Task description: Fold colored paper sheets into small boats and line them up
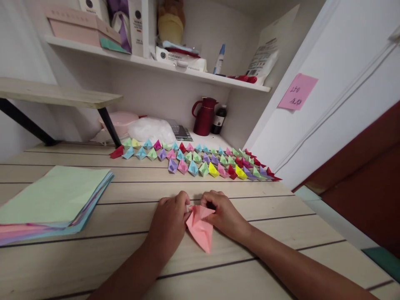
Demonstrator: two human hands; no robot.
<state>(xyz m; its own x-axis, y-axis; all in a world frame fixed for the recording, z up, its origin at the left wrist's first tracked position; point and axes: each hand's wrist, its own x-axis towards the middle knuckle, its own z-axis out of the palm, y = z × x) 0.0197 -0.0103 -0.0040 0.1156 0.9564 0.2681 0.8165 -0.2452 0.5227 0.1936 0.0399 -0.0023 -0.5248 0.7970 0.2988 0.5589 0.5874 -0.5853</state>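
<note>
A partly folded sheet of pink origami paper [200, 227] is held just above the slatted wooden table [134, 266], one pointed corner directed toward me. My left hand [171, 216] pinches its upper left edge between thumb and fingers. On the other side, my right hand [223, 212] grips the upper right edge, its fingers curled. Beyond both hands stand rows of small folded paper boats [193, 168] in many colours. A stack of coloured paper sheets [56, 196], pale green on top, lies to the left.
At the back stand a dark red thermos jug [204, 116] and a dark bottle [219, 119]. A white shelf [162, 66] with boxes and packets runs above. A small wooden riser [59, 92] on black legs stands at left. A pink note [298, 91] sticks to the right wall.
</note>
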